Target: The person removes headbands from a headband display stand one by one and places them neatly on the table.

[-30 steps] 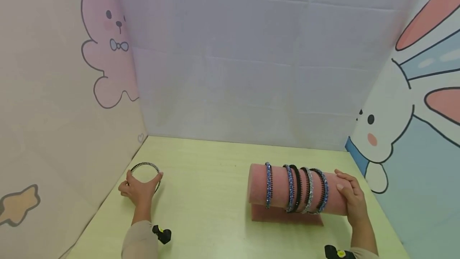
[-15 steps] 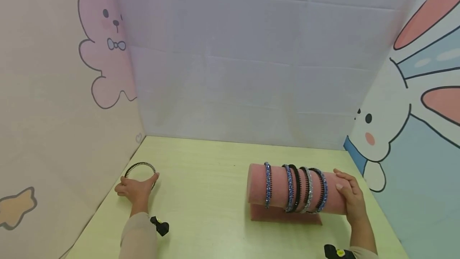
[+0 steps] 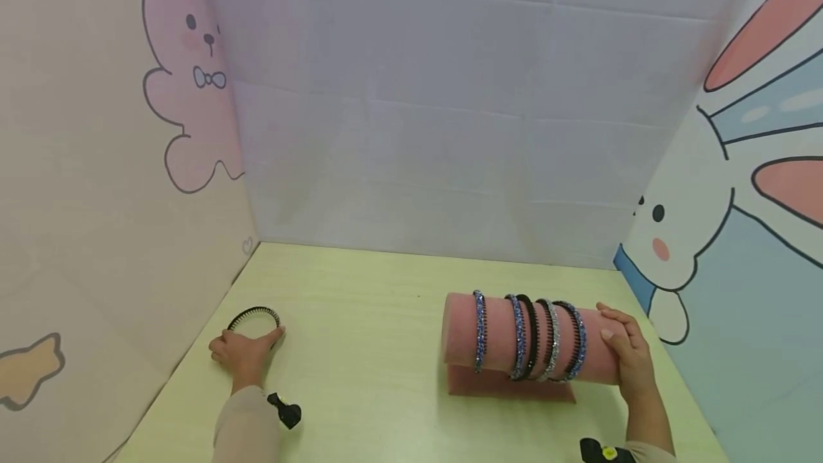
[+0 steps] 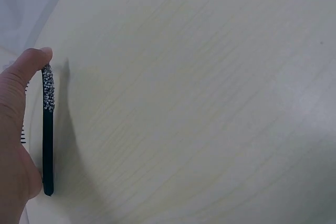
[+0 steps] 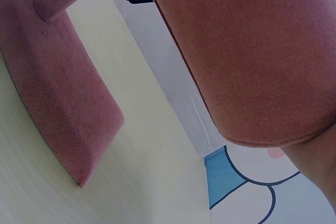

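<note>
On the left of the head view, my left hand (image 3: 244,356) holds a black toothed headband (image 3: 254,309) just at or above the table; I cannot tell which. In the left wrist view, silvery beads (image 4: 48,88) cover part of the band, and the thumb is at one end. To the right, my right hand (image 3: 633,366) grips the right end of a pink plush headband stand (image 3: 464,331), thumb in front and fingers over the top. Several headbands circle this roll, including a blue one (image 3: 480,334), a black one (image 3: 531,341) and a silvery one (image 3: 553,341).
The stand's flat pink base (image 3: 511,386) rests on the pale yellow table (image 3: 360,349). A white sheet (image 3: 398,127) closes off the back. Printed panels with a bear (image 3: 193,91) and a rabbit (image 3: 681,220) flank the table.
My left hand has shifted slightly towards me with its headband, whose arc now looks lower and flatter. The right hand and the stand stay in place.
</note>
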Motion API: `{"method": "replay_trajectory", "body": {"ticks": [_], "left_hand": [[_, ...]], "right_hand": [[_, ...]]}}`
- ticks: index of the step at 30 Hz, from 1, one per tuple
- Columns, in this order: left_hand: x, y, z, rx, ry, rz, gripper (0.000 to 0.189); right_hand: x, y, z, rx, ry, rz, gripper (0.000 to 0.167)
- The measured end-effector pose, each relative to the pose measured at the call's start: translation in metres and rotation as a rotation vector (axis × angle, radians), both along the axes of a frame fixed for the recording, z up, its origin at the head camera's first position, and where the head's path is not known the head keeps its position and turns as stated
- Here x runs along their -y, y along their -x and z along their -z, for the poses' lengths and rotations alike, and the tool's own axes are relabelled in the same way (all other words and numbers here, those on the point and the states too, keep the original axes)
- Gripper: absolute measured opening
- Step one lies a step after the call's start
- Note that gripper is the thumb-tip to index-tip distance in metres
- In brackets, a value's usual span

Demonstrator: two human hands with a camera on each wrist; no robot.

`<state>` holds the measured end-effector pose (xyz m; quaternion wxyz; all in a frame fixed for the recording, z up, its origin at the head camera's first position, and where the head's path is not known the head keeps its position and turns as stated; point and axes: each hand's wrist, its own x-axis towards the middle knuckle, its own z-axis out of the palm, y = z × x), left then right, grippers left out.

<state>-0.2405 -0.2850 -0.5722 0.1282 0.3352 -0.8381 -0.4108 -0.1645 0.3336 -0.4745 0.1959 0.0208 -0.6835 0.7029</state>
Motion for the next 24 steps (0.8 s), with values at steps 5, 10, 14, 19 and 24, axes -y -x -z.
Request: {"method": "replay_trajectory", "body": {"ticks": [5,10,14,19,24], "left_hand": [[-0.002,0.003,0.006,-0.021,-0.014,0.011,0.109],[-0.002,0.007,0.01,-0.026,0.002,-0.004,0.11],[-0.001,0.009,0.01,0.014,0.023,0.004,0.114],[0.006,0.013,0.01,0.091,0.081,0.06,0.117],[0.013,0.018,0.013,0.161,0.134,0.117,0.121]], "right_hand": [[0.0,-0.001,0.001,0.008,-0.015,0.013,0.024],[0.0,0.0,-0.002,0.002,-0.028,0.014,0.025],[0.001,0.001,-0.002,-0.004,-0.026,0.012,0.024],[0.001,0.0,0.001,0.021,-0.037,0.013,0.025],[0.0,0.002,0.003,0.029,-0.057,0.022,0.025]]}}
